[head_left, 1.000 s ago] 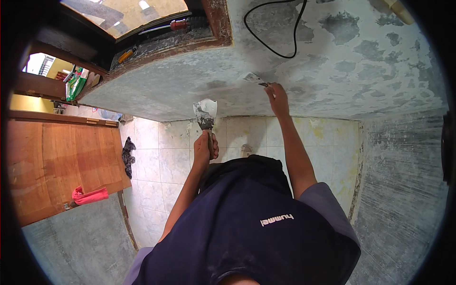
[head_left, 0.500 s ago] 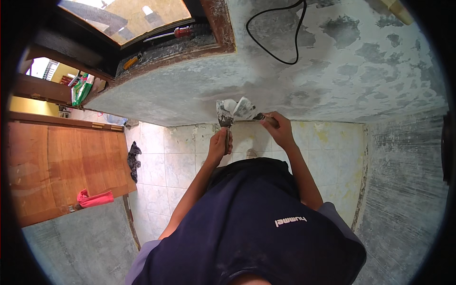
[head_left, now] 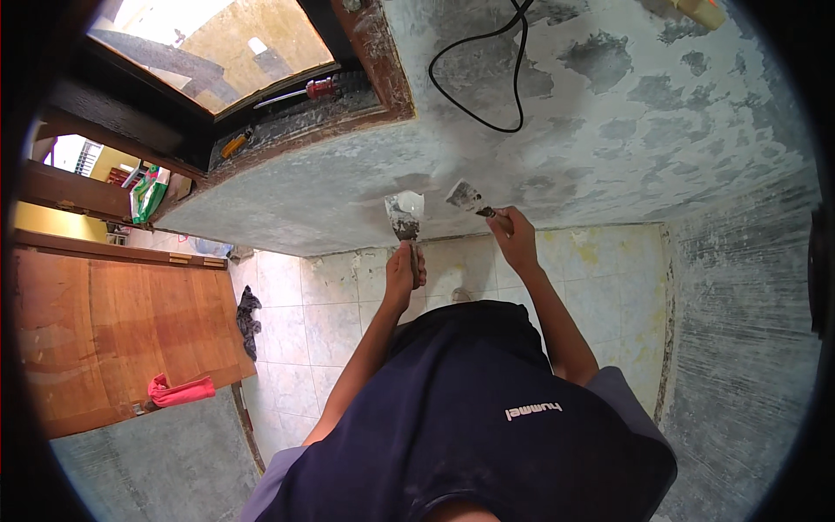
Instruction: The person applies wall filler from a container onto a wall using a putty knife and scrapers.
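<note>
At the far left stands a brown wooden door (head_left: 130,331) with a pinkish-red cloth (head_left: 181,391) at its lower edge. A yellow-handled tool (head_left: 236,143) lies on the window sill (head_left: 348,115), a dark crumpled cloth (head_left: 249,322) on the tiled floor beside the door, and a red-handled screwdriver (head_left: 318,89) farther along the sill. The left hand (head_left: 401,277) has its fingers closed around the handle of a wide putty knife (head_left: 405,222), blade up; the metal is crusted grey, with a white lump of filler near its tip. Just right of it, apart, a second putty knife (head_left: 464,197) slants up and leftward, its blade smeared whitish and dark. The fingers of the right hand (head_left: 517,242) are closed on its handle. Whether either blade touches the patchy grey-and-white wall (head_left: 696,139) I cannot tell.
</note>
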{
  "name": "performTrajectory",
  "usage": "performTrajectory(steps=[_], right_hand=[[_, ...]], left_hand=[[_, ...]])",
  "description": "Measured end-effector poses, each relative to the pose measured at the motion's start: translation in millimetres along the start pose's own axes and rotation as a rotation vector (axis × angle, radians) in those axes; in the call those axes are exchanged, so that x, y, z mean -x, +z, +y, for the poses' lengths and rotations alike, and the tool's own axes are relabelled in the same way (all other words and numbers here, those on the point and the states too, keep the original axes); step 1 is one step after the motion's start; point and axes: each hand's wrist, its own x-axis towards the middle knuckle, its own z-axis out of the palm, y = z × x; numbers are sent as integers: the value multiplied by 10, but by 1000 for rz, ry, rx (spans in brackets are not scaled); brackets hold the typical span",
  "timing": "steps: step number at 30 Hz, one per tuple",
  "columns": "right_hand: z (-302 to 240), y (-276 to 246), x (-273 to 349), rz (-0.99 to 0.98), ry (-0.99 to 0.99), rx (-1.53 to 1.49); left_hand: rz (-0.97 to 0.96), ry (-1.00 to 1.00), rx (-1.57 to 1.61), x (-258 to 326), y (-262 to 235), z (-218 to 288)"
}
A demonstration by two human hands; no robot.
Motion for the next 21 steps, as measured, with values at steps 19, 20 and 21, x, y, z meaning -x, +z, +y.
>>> performTrajectory(steps=[19, 20, 21], right_hand=[[894, 477, -270, 62, 16, -55], [796, 504, -312, 62, 16, -55], [696, 553, -370, 73, -32, -20]], left_hand=[[40, -10, -121, 83, -70, 153], [62, -4, -111, 71, -58, 147], [62, -5, -110, 43, -50, 149]])
